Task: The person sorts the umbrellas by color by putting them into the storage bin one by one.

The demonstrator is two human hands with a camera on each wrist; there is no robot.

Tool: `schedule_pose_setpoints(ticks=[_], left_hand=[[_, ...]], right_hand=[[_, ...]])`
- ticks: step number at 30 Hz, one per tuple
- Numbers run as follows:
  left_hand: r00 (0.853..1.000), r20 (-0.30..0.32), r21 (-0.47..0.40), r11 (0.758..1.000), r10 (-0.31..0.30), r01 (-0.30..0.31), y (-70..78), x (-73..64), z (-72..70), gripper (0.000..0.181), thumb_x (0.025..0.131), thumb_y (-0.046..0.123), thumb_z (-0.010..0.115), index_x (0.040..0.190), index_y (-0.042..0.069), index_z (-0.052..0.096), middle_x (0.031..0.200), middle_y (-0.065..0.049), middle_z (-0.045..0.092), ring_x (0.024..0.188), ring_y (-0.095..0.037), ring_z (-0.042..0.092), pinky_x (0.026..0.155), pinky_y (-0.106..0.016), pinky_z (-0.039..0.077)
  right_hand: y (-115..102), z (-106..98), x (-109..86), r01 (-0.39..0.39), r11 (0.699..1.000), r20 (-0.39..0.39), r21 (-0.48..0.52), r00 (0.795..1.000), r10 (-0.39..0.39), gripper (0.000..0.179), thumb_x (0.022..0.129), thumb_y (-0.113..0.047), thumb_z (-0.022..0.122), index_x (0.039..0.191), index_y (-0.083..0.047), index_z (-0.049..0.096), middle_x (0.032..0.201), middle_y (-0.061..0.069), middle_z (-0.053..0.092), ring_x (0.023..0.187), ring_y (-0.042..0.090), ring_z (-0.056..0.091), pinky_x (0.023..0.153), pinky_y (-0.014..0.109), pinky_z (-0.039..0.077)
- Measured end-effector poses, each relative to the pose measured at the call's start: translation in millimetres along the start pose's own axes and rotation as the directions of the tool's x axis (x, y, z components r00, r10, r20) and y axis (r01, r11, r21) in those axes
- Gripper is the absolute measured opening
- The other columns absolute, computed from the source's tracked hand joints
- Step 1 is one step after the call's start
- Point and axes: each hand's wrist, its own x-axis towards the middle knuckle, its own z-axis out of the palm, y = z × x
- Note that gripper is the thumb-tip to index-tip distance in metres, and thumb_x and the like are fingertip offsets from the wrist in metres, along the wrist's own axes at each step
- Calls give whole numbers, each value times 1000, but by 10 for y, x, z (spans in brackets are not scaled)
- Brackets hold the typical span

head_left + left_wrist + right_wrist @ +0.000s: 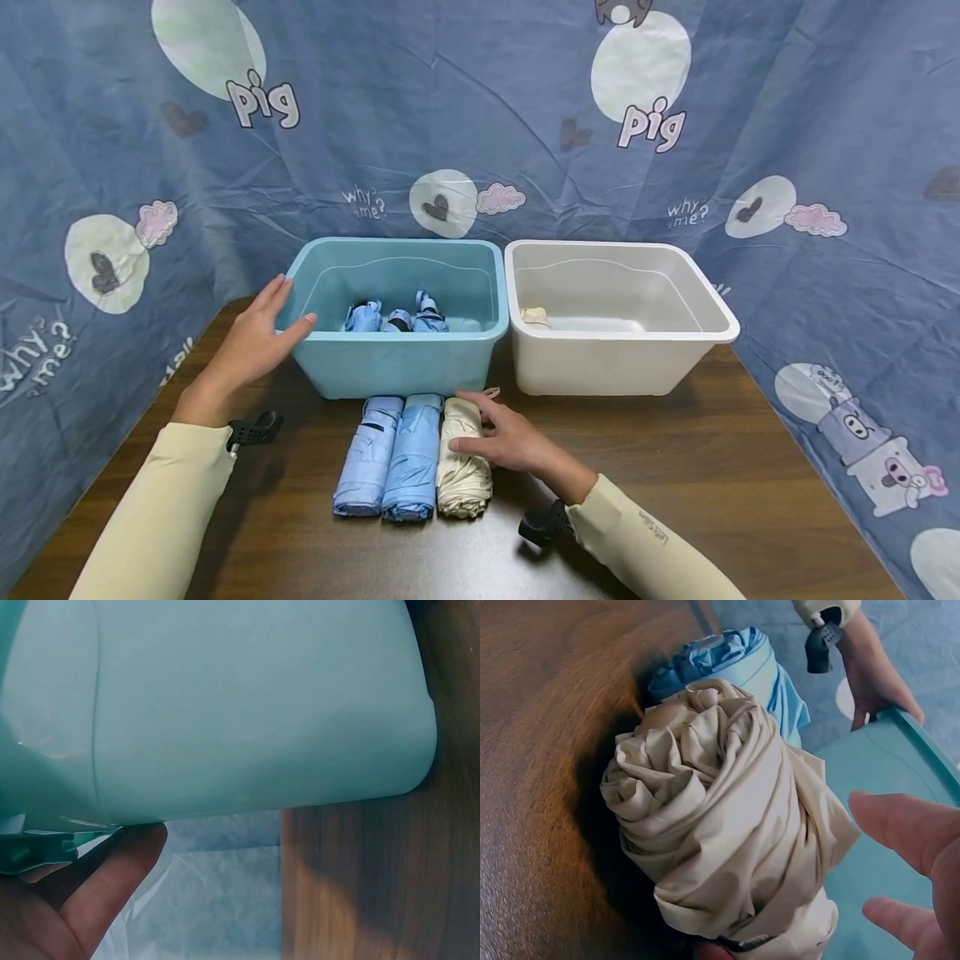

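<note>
Three folded umbrellas lie side by side on the table: a periwinkle one [369, 458], a light blue one [412, 458] and a beige one [463, 467] at the right. My right hand [510, 435] is over the beige umbrella's far right side, thumb and fingers spread. In the right wrist view, gaps show between two of its digits and the gathered beige fabric. My left hand [251, 342] rests at the front left corner of the blue bin [397, 367], fingers extended along the rim. In the left wrist view its thumb [124, 874] touches the bin's edge.
Several blue folded umbrellas [429, 314] lie inside the blue bin, partly hidden by its front wall. A white bin [600, 367] stands close on its right, with a beige item [535, 317] inside. A patterned blue cloth [465, 108] hangs behind the wooden table [637, 458].
</note>
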Motion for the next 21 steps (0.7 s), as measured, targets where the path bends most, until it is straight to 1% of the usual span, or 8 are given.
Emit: schedule_pose_setpoints(ticks=[3, 5, 6, 8, 11, 13, 15, 21], left_hand=[[1000, -2, 5, 1000, 0, 0, -7, 10, -1, 82, 97, 47, 48, 153, -1, 14, 159, -21, 7, 140, -51, 16, 102, -72, 21], [1000, -2, 6, 1000, -3, 3, -10, 15, 2, 82, 97, 47, 48, 153, -1, 13, 160, -21, 8, 140, -51, 16, 102, -72, 21], [1000, -2, 5, 1000, -4, 4, -12, 17, 3, 82, 97, 47, 48, 153, -1, 13, 160, -21, 7, 140, -51, 16, 102, -72, 21], [1000, -2, 4, 1000, -5, 5, -10, 17, 3, 82, 97, 47, 49, 153, -1, 14, 159, -21, 8, 140, -51, 16, 102, -72, 21], [1000, -3, 1, 1000, -3, 3, -1, 10, 3, 81, 97, 47, 49, 153, -1, 14, 159, -21, 8, 140, -51, 16, 102, -72, 21], [1000, 1, 0, 1000, -8, 8, 3, 6, 2, 82, 97, 48, 48, 153, 0, 13, 160, -20, 7, 140, -51, 15, 102, -72, 21], [1000, 5, -3, 1000, -11, 11, 2, 5, 6, 83, 97, 49, 48, 154, 0, 12, 160, -19, 6, 141, -50, 14, 102, -72, 20], [1000, 8, -10, 1000, -12, 12, -9, 6, 14, 83, 97, 50, 48, 154, 1, 11, 161, -17, 5, 141, -50, 13, 103, -72, 19]], right_hand=[[1, 7, 23, 54, 995, -7, -88, 998, -55, 71, 87, -37, 72, 148, -18, 41, 140, 16, 50, 121, 29, 53, 92, 46, 48], [3, 14, 42, 91, 986, -11, -141, 996, -93, 69, 87, -38, 71, 146, -15, 44, 140, 13, 52, 123, 26, 51, 99, 45, 42], [5, 20, 51, 100, 983, -11, -156, 995, -103, 69, 87, -38, 71, 145, -14, 45, 137, 13, 54, 121, 25, 52, 99, 44, 42], [8, 38, 64, 128, 974, -15, -185, 991, -133, 67, 86, -36, 72, 144, -12, 47, 121, 14, 63, 110, 21, 57, 95, 41, 45], [17, 71, 71, 149, 964, -34, -220, 986, -160, 65, 85, -35, 73, 141, -10, 50, 111, 13, 66, 101, 20, 58, 90, 37, 47], [25, 89, 69, 149, 960, -48, -239, 985, -165, 64, 85, -34, 74, 140, -11, 52, 110, 14, 65, 100, 21, 57, 89, 37, 46], [29, 102, 63, 128, 962, -58, -243, 988, -146, 65, 84, -35, 75, 140, -12, 52, 120, 17, 61, 104, 25, 55, 90, 40, 46], [13, 128, 45, 38, 966, -59, -254, 997, -55, 63, 82, -41, 75, 138, -17, 55, 120, 17, 55, 106, 27, 46, 86, 44, 44]])
